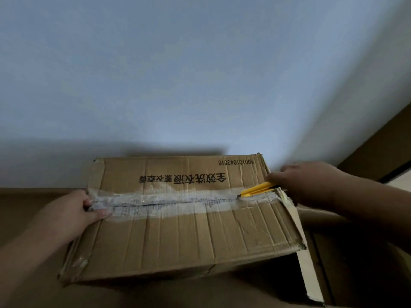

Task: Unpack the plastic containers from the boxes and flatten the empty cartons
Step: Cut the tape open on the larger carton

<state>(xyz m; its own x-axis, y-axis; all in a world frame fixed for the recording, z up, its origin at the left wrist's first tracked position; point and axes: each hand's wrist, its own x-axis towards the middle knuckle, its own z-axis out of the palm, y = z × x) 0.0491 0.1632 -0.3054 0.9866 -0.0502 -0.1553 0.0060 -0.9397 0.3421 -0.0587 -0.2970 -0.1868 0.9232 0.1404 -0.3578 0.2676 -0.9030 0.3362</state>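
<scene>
- Head view looks down on a closed cardboard box (pixel 178 230) lying in front of you, its top flaps sealed by a wide strip of clear tape (pixel 169 204) that runs left to right along the middle seam.
- Your right hand (pixel 304 185) is curled around a yellow box cutter (pixel 255 190) at the right end of the box; the tip of the cutter sits on the tape right at the seam, pointing toward the left.
- Your left hand (pixel 73 212) grips the left end of the box — the thumb lies flat on top of the tape, and the fingers are wrapped over the left edge.
- Black printed characters and a row of digits run along the far flap, upside down from where you stand.
- At the right end the near flap is crumpled and its corner is lifted a little, with loose tape curling beside the cutter.
- No plastic containers show; the box hides whatever is inside.
- Under the box lies more brown cardboard (pixel 26 201), and a torn cardboard edge stands up at the lower right (pixel 311 274) beside a dark gap.
- Behind the box rises a plain pale wall (pixel 178 74) — the box casts a shadow on its base.
- A dark brown panel (pixel 378 147) shows at the far right edge.
</scene>
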